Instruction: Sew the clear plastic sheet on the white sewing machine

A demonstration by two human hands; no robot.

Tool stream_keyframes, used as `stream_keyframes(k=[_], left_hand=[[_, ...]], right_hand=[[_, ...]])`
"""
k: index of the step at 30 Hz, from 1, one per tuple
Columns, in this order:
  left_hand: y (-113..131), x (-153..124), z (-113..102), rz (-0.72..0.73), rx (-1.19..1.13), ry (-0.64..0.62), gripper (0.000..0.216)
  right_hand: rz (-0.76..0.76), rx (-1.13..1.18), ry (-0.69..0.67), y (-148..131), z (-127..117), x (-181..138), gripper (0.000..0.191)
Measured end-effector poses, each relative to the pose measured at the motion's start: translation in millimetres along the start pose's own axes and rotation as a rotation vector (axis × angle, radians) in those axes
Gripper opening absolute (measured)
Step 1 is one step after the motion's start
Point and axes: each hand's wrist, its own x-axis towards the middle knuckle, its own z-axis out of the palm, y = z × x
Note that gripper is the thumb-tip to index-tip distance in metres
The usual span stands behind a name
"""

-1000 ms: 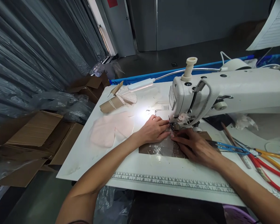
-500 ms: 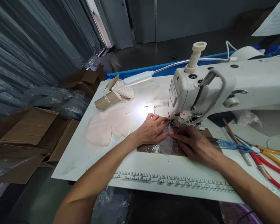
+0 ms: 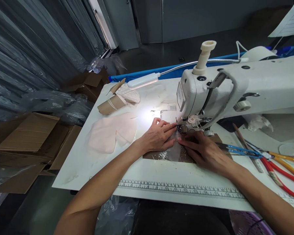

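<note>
here the white counter (image 3: 93, 169) fills most of the view, with a printed ruler (image 3: 181, 191) running along its near edge. across its right side stands the white sewing machine (image 3: 235, 88), its head over the needle area, a cream spool pin (image 3: 204, 55) sticking up on top and a small lamp (image 3: 143, 80) on a bendy neck shining onto the counter just left of the head. off the counter's left edge sit brown cardboard boxes (image 3: 26, 140) and crumpled plastic.

left of the hands lies a pale pink fabric piece (image 3: 112, 133), flat and well apart from the needle. behind it rests a brown paper roll (image 3: 111, 104) beside a bit of white lace.

under the machine's foot lies a brown panel with a clear shiny film (image 3: 171, 153) over it. the left hand (image 3: 159, 136) lies flat on it, fingers stretched toward the foot, fingertips just beside the needle — no closed grip, only pressing down. the right hand (image 3: 205, 151) also rests flat on the film, fingers pointing left toward the foot, its grip spread out and pinning the material rather than clasping it.

at the right, blue-handled snips (image 3: 242, 152) lie near the right wrist, and further out — red and yellow handled tools (image 3: 284, 173) lie on the counter.
</note>
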Motion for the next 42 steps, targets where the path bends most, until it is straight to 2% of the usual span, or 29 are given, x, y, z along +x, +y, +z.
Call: stream_keyframes(k=[6, 11, 17, 19, 23, 27, 35, 42], left_hand=[[3.6, 0.7, -2.1, -0.015, 0.029, 0.004, 0.041], [7.4, 0.3, -0.4, -0.034, 0.045, 0.013, 0.041], [11.3, -0.6, 3.1, -0.047, 0.07, 0.083, 0.039], [11.5, -0.4, 5.3, -0.012, 0.067, 0.108, 0.034], [11.4, 0.3, 11.7, 0.149, 0.03, 0.107, 0.027], [12.4, -1.5, 13.1, 0.115, -0.006, 0.127, 0.026], [9.2, -6.4, -0.7, 0.165, -0.056, 0.045, 0.03], [10.3, -5.7, -1.0, 0.137, -0.013, 0.002, 0.033]], right_hand=[[0.01, 0.015, 0.025, -2.6, -0.5, 1.2, 0.032], [0.009, -0.005, -0.007, -2.5, -0.9, 1.7, 0.034], [0.024, 0.009, -0.004, -0.3, 0.1, -0.2, 0.031], [0.019, 0.0, -0.017, 1.3, 0.2, -1.3, 0.03], [-0.009, -0.02, -0.047, 3.5, -1.0, -1.5, 0.032], [-0.022, -0.031, -0.022, 2.5, -2.2, -0.2, 0.036], [-0.013, -0.024, -0.015, 2.8, -0.3, -0.9, 0.036], [0.008, -0.035, -0.018, 1.1, -0.5, -2.2, 0.037]])
